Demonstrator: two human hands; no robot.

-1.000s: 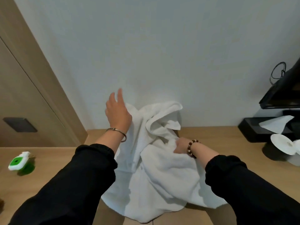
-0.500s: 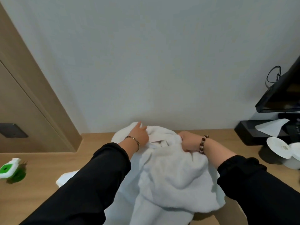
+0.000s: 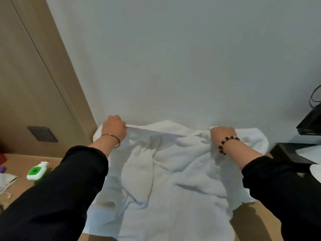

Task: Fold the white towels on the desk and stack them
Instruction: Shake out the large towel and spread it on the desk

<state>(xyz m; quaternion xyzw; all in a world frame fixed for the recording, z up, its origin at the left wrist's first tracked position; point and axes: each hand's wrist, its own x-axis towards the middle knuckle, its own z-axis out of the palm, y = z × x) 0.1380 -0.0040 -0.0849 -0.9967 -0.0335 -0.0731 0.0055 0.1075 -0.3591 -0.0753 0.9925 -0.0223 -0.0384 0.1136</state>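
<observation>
While the white towel [image 3: 166,171] lies rumpled across the desk [image 3: 26,164], the left hand [image 3: 113,126] and right hand [image 3: 222,134] each pinch its far edge, stretched between them. Creases trapped below could spoil the fold.

I have just one view: the wide-angle camera on the head, facing forward and tilted down over the tabletop [image 3: 26,160] toward the wall [image 3: 173,66], close enough that both sleeves [image 3: 69,188] fill the lower corners
</observation>
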